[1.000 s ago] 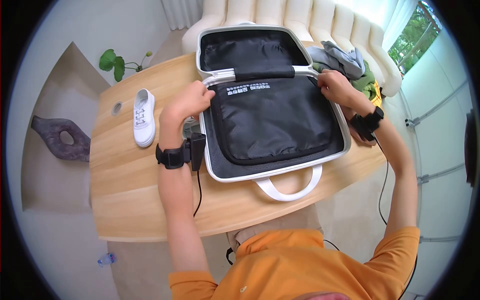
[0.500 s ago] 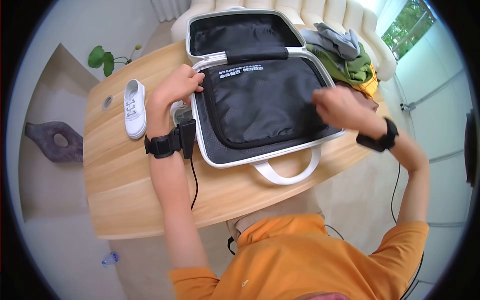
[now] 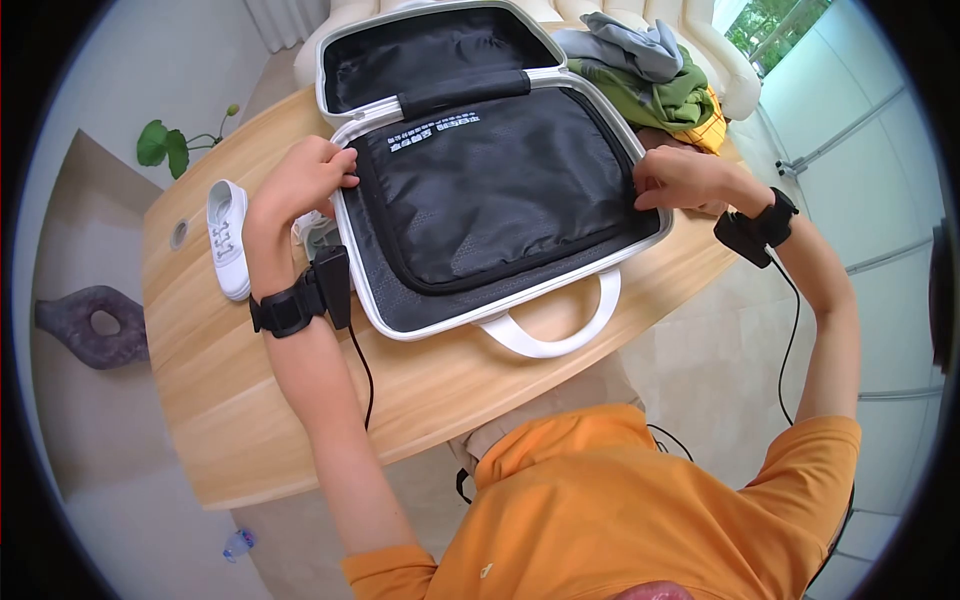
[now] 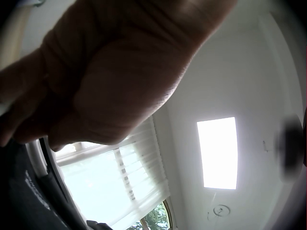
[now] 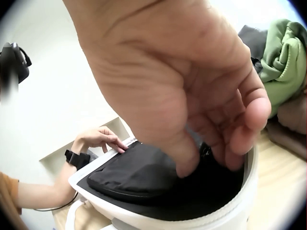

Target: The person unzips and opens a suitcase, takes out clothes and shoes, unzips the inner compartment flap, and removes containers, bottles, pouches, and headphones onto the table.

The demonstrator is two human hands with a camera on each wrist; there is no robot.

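In the head view, a white shoe [image 3: 228,240] is set at the left of the wooden table [image 3: 230,440], beside the left forearm and apart from the open suitcase [image 3: 402,308]. A second pale item [image 3: 318,234], mostly hidden, lies between that forearm and the case. The left hand [image 3: 300,182] is laid over the left rim, its fingers reaching inward and relaxed rather than clenched; by this contact the edge seems to be steadied.

The suitcase lies on the table between the two hands, its interior facing up. Its lid [image 3: 440,62] is tipped back on the far side, by which the base is left reachable. The black panel [image 3: 490,200] is spread flat over most of the base, and the white handle [image 3: 548,344] is turned toward the person, probably so that the case can be worked from its front.

The right hand [image 3: 685,180] is held well apart from the left, at the right edge of the case. Its fingers are bent over the inner side, and in the right wrist view the thumb is seen apart from the fingertips; whether anything is pinched cannot be told. Beyond it, grey, green and yellow clothes [image 3: 655,95] are heaped beside the case, by which the panel is kept uncovered.
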